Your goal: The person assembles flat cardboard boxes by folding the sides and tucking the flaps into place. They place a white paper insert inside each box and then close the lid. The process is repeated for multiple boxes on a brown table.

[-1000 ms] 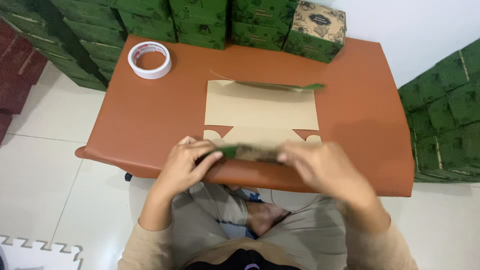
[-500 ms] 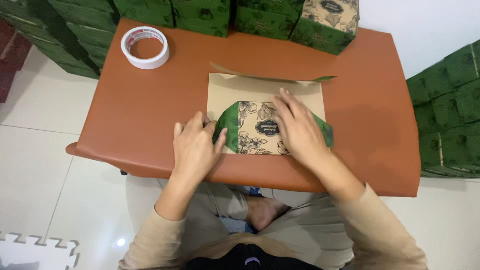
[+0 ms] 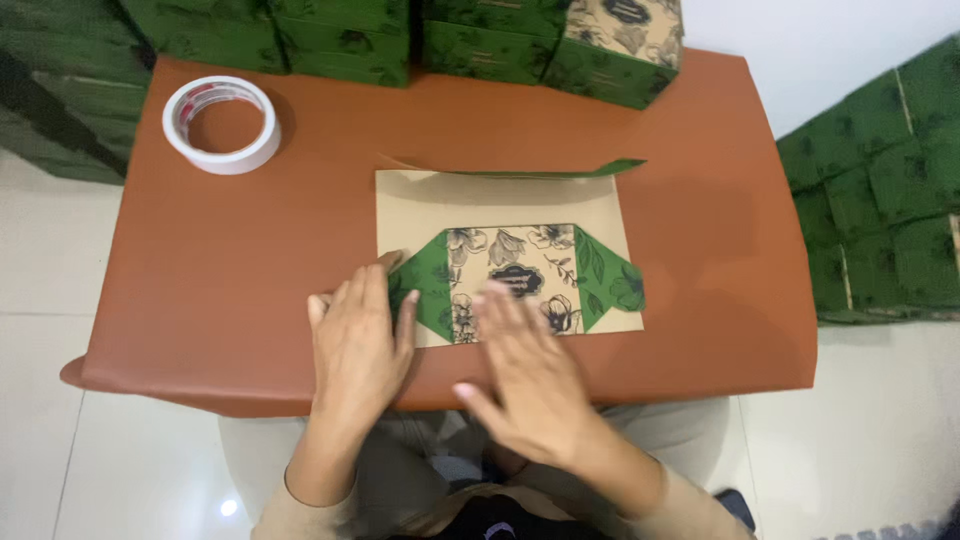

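Note:
A flat unfolded cardboard box blank (image 3: pixel 500 205), tan inside, lies in the middle of the brown table (image 3: pixel 210 270). Its near flap (image 3: pixel 520 275), green with a floral print and a dark oval label, is folded over onto the tan panel. My left hand (image 3: pixel 357 345) rests flat on the table at the blank's left near corner, fingers spread, touching the green edge. My right hand (image 3: pixel 525 375) lies flat with fingers apart over the flap's near edge. Neither hand grips anything.
A roll of white tape (image 3: pixel 221 125) sits at the table's far left. Stacks of green boxes (image 3: pixel 350 35) line the far edge, one with a floral tan top (image 3: pixel 625 40). More green boxes (image 3: pixel 880 180) are piled on the floor at right.
The printed flap went from gripped at the near edge to folded over onto the tan panel. Both hands have let it go and slid back toward me, now lying flat and open.

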